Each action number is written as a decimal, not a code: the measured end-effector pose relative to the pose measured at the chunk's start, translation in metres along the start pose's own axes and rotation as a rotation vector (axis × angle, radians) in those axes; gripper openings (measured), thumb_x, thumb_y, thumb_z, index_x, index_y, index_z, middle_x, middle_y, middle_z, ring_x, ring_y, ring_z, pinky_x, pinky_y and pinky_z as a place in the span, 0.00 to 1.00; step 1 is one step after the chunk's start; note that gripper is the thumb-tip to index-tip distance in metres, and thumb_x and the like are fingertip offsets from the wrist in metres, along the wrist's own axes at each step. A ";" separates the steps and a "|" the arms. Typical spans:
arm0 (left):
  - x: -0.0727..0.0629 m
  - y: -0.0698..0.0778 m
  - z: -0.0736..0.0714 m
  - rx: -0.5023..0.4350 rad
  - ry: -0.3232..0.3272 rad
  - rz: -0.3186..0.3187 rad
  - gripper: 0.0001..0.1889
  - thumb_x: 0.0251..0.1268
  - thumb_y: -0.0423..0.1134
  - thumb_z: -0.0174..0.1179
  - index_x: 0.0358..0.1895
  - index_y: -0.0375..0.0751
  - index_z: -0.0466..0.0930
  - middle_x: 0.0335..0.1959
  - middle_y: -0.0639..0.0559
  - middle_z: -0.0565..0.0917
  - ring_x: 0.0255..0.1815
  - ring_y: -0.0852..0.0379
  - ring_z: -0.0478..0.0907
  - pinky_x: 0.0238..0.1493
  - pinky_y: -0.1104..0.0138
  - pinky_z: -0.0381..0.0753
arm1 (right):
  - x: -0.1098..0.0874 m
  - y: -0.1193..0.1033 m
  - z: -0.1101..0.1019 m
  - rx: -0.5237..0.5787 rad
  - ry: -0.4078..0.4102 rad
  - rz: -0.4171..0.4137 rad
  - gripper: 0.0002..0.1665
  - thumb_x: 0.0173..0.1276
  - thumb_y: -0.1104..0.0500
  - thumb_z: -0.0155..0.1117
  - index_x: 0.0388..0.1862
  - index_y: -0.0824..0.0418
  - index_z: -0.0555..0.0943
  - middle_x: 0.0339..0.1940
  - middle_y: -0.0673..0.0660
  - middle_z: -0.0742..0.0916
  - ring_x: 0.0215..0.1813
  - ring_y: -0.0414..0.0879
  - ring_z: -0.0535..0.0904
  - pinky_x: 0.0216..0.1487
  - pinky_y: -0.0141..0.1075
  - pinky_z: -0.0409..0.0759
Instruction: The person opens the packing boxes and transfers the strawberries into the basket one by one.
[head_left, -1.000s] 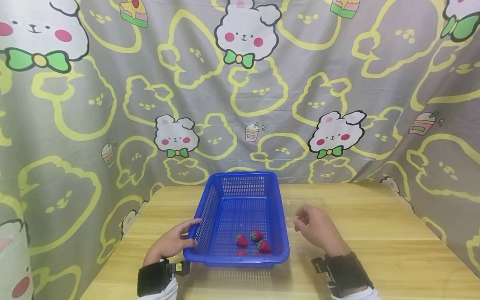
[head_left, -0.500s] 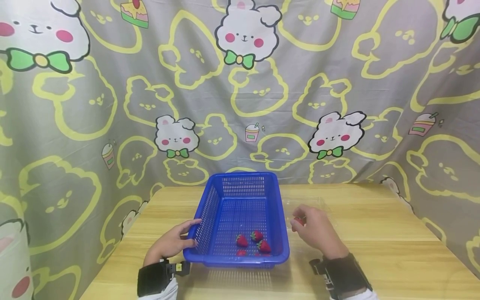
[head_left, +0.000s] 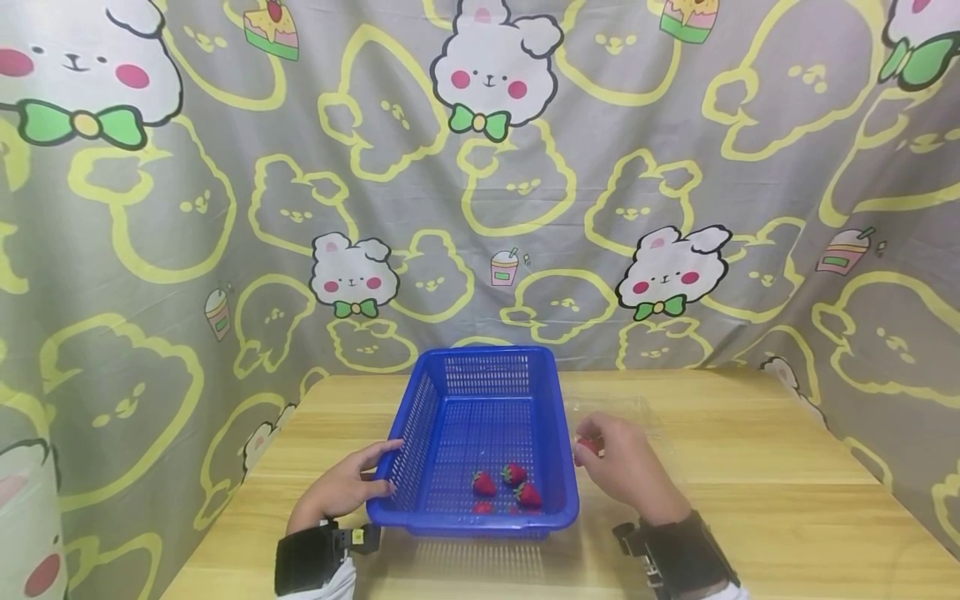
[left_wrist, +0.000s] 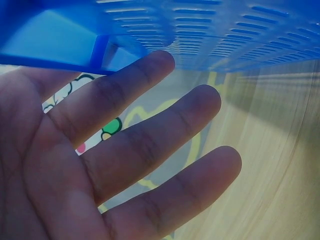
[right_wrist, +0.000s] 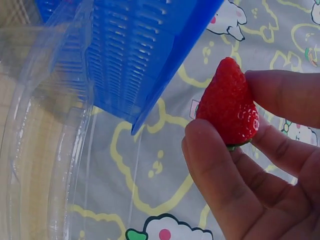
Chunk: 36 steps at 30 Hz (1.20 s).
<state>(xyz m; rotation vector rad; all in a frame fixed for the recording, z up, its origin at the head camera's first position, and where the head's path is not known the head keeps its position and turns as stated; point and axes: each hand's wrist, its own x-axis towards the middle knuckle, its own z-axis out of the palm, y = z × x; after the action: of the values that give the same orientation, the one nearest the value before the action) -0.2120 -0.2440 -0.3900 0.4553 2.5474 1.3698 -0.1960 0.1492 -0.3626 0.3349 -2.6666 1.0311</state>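
In the head view, a blue plastic basket (head_left: 566, 467) stands before me with several red strawberries (head_left: 484, 483) at its near end. My left hand (head_left: 341, 483) rests on the basket's left rim; in the left wrist view its fingers (left_wrist: 150, 137) lie spread and nearly straight beneath the rim. To the right of the basket, my right hand (head_left: 626, 462) pinches a single strawberry (right_wrist: 230, 102) between thumb and fingers. The right wrist view shows its pointed end up and a bit of green leaf below. The hand is apart from the basket's wall.
A clear plastic box (right_wrist: 65, 125) lies right of the basket, partly behind my right hand in the head view. Under everything is a wood-grain table (head_left: 780, 492). Patterned grey cloth (head_left: 525, 192) hangs at the back and sides.
My right hand has moved a little left, carrying the strawberry closer to the basket's right wall. The left hand and the basket have stayed where they were.
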 end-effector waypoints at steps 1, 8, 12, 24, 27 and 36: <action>0.000 0.000 0.000 -0.003 -0.001 0.000 0.34 0.58 0.30 0.62 0.70 0.32 0.62 0.65 0.21 0.64 0.57 0.25 0.72 0.52 0.43 0.77 | 0.000 -0.001 0.000 -0.003 -0.002 0.003 0.05 0.61 0.64 0.67 0.35 0.61 0.80 0.26 0.48 0.83 0.33 0.42 0.79 0.34 0.39 0.80; 0.000 -0.001 0.000 -0.008 -0.004 0.004 0.34 0.58 0.30 0.61 0.70 0.32 0.62 0.65 0.21 0.64 0.56 0.23 0.71 0.49 0.43 0.79 | -0.001 -0.005 0.004 -0.007 0.005 -0.025 0.06 0.60 0.64 0.69 0.35 0.61 0.81 0.28 0.50 0.83 0.34 0.43 0.78 0.37 0.42 0.81; 0.000 -0.001 0.000 0.004 0.000 0.008 0.34 0.58 0.30 0.62 0.70 0.32 0.62 0.65 0.21 0.65 0.57 0.24 0.71 0.50 0.43 0.78 | -0.001 -0.006 0.007 -0.018 0.021 -0.059 0.06 0.59 0.65 0.69 0.33 0.59 0.80 0.28 0.50 0.83 0.34 0.43 0.78 0.38 0.42 0.81; 0.000 -0.001 0.001 -0.006 0.005 -0.006 0.34 0.59 0.29 0.61 0.70 0.32 0.63 0.65 0.21 0.64 0.57 0.23 0.71 0.50 0.43 0.78 | -0.003 -0.009 0.013 0.030 0.033 -0.067 0.07 0.60 0.65 0.70 0.37 0.61 0.81 0.34 0.52 0.85 0.36 0.45 0.82 0.39 0.42 0.83; 0.000 -0.001 0.000 -0.008 0.006 -0.009 0.34 0.59 0.30 0.62 0.70 0.32 0.62 0.65 0.22 0.64 0.57 0.23 0.71 0.50 0.43 0.79 | -0.002 -0.010 0.016 0.044 0.033 -0.069 0.08 0.60 0.65 0.70 0.38 0.63 0.81 0.34 0.53 0.85 0.37 0.45 0.82 0.39 0.40 0.84; 0.000 -0.001 0.000 -0.020 -0.006 0.001 0.34 0.59 0.29 0.61 0.70 0.31 0.61 0.65 0.21 0.64 0.57 0.23 0.71 0.49 0.44 0.79 | -0.002 -0.013 0.025 0.059 0.063 -0.101 0.08 0.58 0.66 0.71 0.36 0.61 0.81 0.32 0.50 0.84 0.36 0.42 0.80 0.35 0.33 0.83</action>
<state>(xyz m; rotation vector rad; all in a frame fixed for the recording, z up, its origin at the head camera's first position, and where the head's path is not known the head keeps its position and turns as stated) -0.2124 -0.2445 -0.3911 0.4571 2.5262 1.3910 -0.1941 0.1234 -0.3731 0.4375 -2.5398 1.0720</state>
